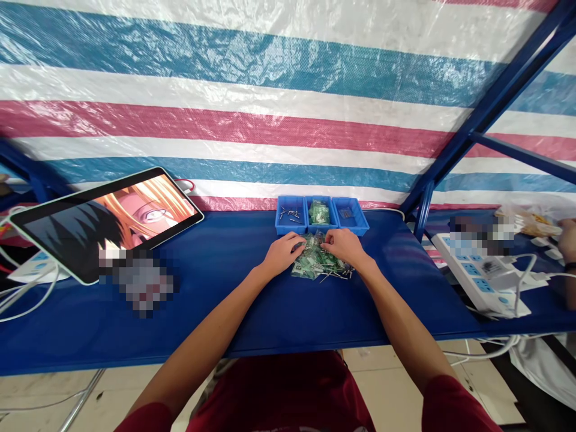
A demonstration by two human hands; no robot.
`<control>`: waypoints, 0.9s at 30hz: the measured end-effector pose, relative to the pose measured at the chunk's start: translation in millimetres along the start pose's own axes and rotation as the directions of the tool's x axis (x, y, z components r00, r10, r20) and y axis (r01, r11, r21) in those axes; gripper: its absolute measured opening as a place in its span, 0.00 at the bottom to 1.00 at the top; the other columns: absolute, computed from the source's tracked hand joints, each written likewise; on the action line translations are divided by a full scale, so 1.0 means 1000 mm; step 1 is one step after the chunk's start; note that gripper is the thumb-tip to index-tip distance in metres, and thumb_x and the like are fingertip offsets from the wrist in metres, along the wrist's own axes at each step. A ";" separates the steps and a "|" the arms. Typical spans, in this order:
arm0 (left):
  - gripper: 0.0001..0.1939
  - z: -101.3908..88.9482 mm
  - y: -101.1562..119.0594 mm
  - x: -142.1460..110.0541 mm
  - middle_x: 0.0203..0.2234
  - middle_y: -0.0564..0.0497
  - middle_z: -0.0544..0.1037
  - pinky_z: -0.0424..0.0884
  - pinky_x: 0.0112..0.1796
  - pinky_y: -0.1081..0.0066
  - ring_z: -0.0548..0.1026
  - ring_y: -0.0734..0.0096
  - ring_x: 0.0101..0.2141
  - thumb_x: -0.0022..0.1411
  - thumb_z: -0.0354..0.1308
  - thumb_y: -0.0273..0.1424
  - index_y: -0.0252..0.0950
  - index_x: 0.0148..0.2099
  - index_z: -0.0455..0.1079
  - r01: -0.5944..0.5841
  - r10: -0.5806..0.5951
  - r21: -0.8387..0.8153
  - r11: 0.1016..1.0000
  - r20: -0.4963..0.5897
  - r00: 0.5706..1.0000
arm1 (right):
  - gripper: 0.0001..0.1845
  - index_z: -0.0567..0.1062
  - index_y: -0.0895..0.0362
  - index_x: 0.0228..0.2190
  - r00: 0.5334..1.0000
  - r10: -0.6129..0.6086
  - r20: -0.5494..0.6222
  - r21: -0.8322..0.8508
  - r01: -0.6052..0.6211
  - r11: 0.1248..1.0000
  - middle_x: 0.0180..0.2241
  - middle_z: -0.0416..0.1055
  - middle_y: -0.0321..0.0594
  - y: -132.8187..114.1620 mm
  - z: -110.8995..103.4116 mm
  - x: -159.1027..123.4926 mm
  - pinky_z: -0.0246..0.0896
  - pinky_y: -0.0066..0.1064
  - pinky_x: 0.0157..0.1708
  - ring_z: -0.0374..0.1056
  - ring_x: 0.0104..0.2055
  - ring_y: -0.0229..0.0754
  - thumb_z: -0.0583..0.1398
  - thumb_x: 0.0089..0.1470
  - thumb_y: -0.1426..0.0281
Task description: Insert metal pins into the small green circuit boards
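Head view: the left hand (284, 253) and right hand (345, 245) reach from either side onto the pile (317, 259) of small clear-and-green packets and thin metal pieces on the blue tabletop (288, 318). Fingers of both are curled at its far part; whether either grip is closed on a packet, I cannot tell. Just beyond the pile stand three blue bins side by side: the left bin (291, 229) holds metal pieces, the middle bin (321, 228) green packets, the right bin (353, 230) a few small items.
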State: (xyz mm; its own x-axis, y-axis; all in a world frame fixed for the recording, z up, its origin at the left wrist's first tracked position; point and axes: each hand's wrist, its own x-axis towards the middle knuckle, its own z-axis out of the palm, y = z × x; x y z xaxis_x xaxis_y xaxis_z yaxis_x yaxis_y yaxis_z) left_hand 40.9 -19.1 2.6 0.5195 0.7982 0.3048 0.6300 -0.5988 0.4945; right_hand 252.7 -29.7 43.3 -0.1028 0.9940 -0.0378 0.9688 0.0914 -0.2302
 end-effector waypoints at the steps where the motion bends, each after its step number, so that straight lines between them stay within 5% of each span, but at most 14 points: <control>1: 0.13 0.000 0.000 0.000 0.42 0.50 0.74 0.68 0.34 0.71 0.73 0.72 0.28 0.67 0.48 0.35 0.39 0.46 0.72 0.001 -0.001 0.000 1.000 0.000 1.000 | 0.09 0.76 0.55 0.32 1.000 0.013 -0.011 0.002 -0.013 1.000 0.33 0.76 0.40 0.000 0.000 0.000 0.56 0.29 0.34 0.70 0.40 0.46 0.62 0.53 0.62; 27: 0.15 0.001 -0.001 0.000 0.42 0.49 0.74 0.69 0.34 0.71 0.73 0.72 0.28 0.67 0.46 0.37 0.39 0.47 0.72 0.005 -0.005 0.020 1.000 0.012 1.000 | 0.11 0.79 0.56 0.32 0.995 0.097 0.006 -0.005 -0.097 0.995 0.35 0.77 0.45 -0.008 0.000 -0.002 0.59 0.31 0.36 0.70 0.44 0.49 0.57 0.55 0.65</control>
State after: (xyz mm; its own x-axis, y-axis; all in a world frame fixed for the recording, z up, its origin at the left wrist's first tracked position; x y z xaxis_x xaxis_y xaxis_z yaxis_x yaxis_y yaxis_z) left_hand 40.8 -18.5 1.8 0.5228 0.8007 0.2926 0.6443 -0.5958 0.4794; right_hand 245.6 -32.4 45.4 -0.0099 0.9978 -0.0653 0.9754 -0.0048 -0.2203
